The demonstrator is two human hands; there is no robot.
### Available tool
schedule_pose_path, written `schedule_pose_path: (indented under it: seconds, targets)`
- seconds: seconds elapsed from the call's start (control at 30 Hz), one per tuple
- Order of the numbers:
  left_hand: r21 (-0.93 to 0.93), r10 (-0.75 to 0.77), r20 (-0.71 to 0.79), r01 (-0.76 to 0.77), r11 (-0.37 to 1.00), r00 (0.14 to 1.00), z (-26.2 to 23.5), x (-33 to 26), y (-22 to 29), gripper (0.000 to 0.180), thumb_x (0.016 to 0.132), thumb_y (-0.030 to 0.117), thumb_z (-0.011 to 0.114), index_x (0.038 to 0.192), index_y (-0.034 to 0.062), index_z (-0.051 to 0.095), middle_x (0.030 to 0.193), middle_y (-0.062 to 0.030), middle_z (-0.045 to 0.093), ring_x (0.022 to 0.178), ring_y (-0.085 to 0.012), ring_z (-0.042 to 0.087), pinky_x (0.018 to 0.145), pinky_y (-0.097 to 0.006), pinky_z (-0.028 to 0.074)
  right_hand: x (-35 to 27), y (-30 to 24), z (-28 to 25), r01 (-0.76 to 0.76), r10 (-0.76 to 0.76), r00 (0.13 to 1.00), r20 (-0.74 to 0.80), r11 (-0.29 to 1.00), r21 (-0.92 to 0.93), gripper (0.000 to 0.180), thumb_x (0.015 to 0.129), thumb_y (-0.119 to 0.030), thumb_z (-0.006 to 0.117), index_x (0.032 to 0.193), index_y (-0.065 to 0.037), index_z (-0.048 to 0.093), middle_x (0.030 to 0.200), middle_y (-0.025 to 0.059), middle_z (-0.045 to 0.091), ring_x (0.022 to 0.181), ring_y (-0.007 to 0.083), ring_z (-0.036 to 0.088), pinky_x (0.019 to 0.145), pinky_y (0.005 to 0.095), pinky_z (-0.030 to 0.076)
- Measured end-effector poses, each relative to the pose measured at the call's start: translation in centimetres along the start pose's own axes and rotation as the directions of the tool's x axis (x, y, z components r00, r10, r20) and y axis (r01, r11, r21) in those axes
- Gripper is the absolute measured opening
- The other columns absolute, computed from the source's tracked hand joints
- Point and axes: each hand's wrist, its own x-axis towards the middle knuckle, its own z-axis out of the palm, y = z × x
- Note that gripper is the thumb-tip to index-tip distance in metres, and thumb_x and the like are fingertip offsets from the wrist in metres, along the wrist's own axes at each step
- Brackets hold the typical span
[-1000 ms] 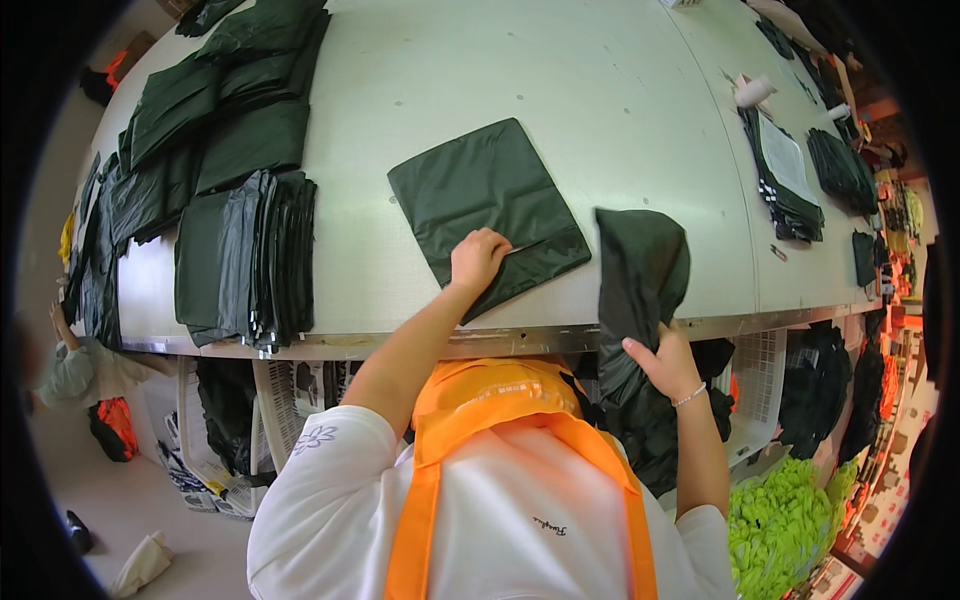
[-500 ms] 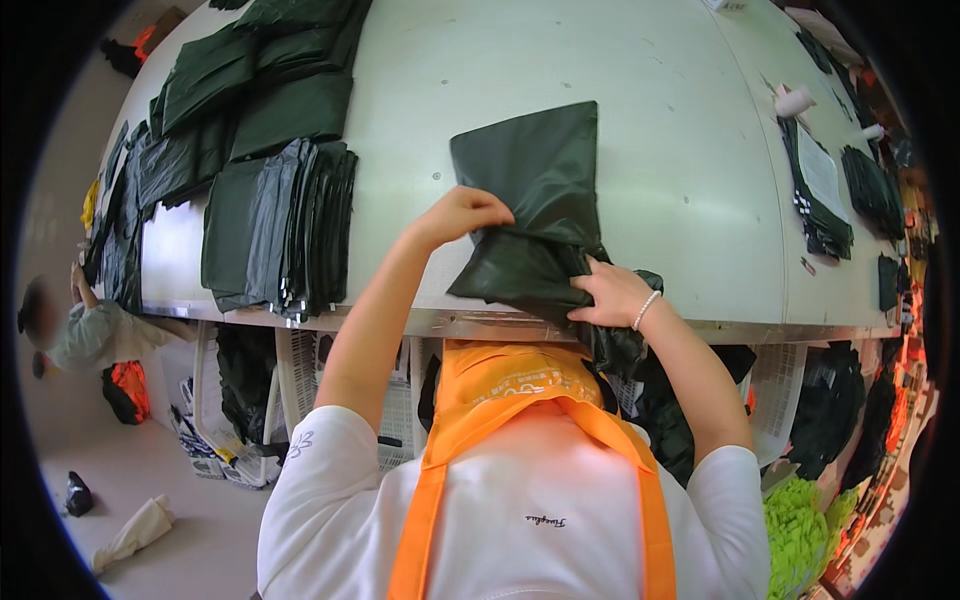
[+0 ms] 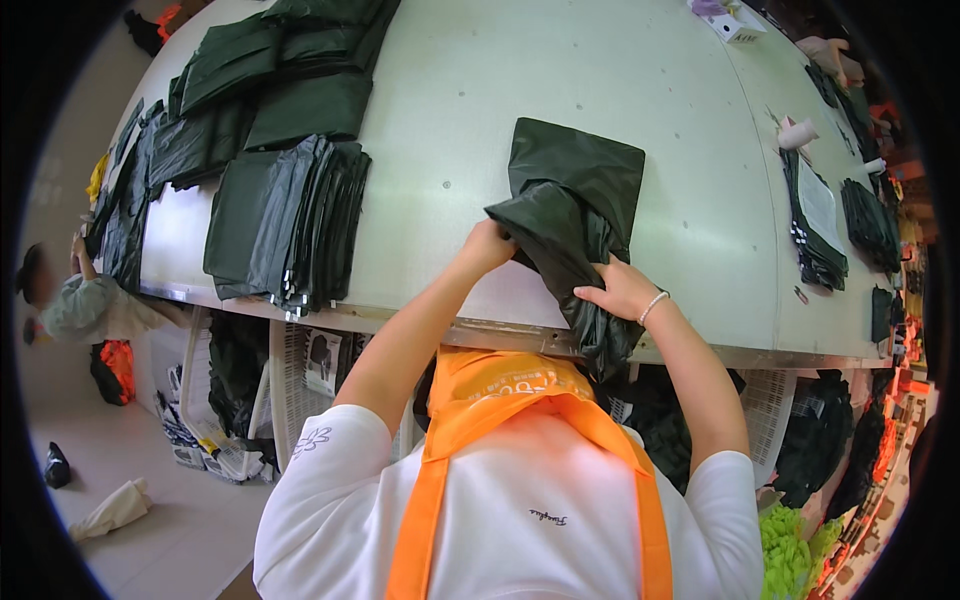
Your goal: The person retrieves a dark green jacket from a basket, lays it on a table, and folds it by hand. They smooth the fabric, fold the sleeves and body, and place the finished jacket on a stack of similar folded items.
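Note:
A dark green, shiny piece of fabric (image 3: pixel 580 160) lies partly folded on the table in front of me, its lower part bunched and hanging over the near edge. My left hand (image 3: pixel 490 245) has its fingers closed on the left corner of a raised flap, which hides the fingertips. Over on the right side of the fabric, my right hand (image 3: pixel 622 292) grips the gathered folds, its thumb on top and its fingers partly under the cloth. A beaded bracelet circles my right wrist.
Stacks of folded dark green pieces (image 3: pixel 290 220) stand to the left on the white table (image 3: pixel 430 130). Farther right are dark bundles with a paper sheet (image 3: pixel 818 195), a white roll (image 3: pixel 797 133) and a small box (image 3: pixel 735 25). Baskets (image 3: pixel 772 415) stand below the edge. Another person (image 3: pixel 85 300) is far left.
My left hand has gone from the fabric's upper left side to the flap's corner, lifting and folding it inward. The fabric has turned, and its top edge now tilts down to the right.

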Motion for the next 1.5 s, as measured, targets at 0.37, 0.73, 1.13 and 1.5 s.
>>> schedule_pose_path:
  seconds: [0.37,0.73,1.13,1.5]
  targets:
    - [0.539,0.586,0.025,-0.505,0.674,0.81,0.4,-7.3,9.7,0.015,0.075,0.024,0.06,0.071,0.0098,0.062,0.056,-0.0114,0.058,0.051,-0.0326,0.058,0.05,-0.042,0.047,-0.9,-2.0,-1.0,-0.249,0.243,0.968,-0.061,0.964,-0.099,0.05,0.083,-0.045,0.058,0.099,0.002,0.064,0.101,0.0289,0.061,0.094,0.0411,0.06,0.084,0.0429,0.049]
    - [0.589,0.551,0.142,-0.518,0.62,0.822,1.8,-1.0,20.3,0.052,0.065,0.042,0.074,0.096,0.0057,0.053,0.087,-0.011,0.06,0.087,-0.0283,0.058,0.064,-0.036,0.05,0.1,-3.2,1.4,-0.204,0.118,0.951,-0.286,0.935,-0.292,0.027,0.07,-0.027,0.063,0.088,-0.008,0.068,0.093,0.0178,0.064,0.086,0.0318,0.063,0.076,0.0385,0.051]
    - [0.006,0.855,0.103,-0.86,0.51,0.508,0.6,-5.6,17.4,0.026,0.071,0.007,0.063,0.097,0.0079,0.066,0.092,-0.0076,0.061,0.09,-0.028,0.056,0.079,-0.037,0.043,2.7,4.2,7.2,0.257,-0.117,0.652,-0.749,0.964,0.073,0.034,0.082,-0.025,0.058,0.109,-0.005,0.054,0.109,0.0167,0.055,0.109,0.033,0.05,0.095,0.0403,0.039]
    - [-0.099,0.252,0.138,-0.24,0.966,0.958,2.3,-4.1,4.1,0.072,0.075,-0.004,0.054,0.141,0.0203,0.036,0.104,-0.0244,0.061,0.09,-0.0378,0.062,0.079,-0.037,0.049,1.6,2.9,2.5,0.022,0.354,0.56,-0.749,0.897,0.441,0.06,0.088,-0.033,0.055,0.134,0.002,0.037,0.14,0.0203,0.038,0.128,0.0333,0.036,0.106,0.0386,0.03]
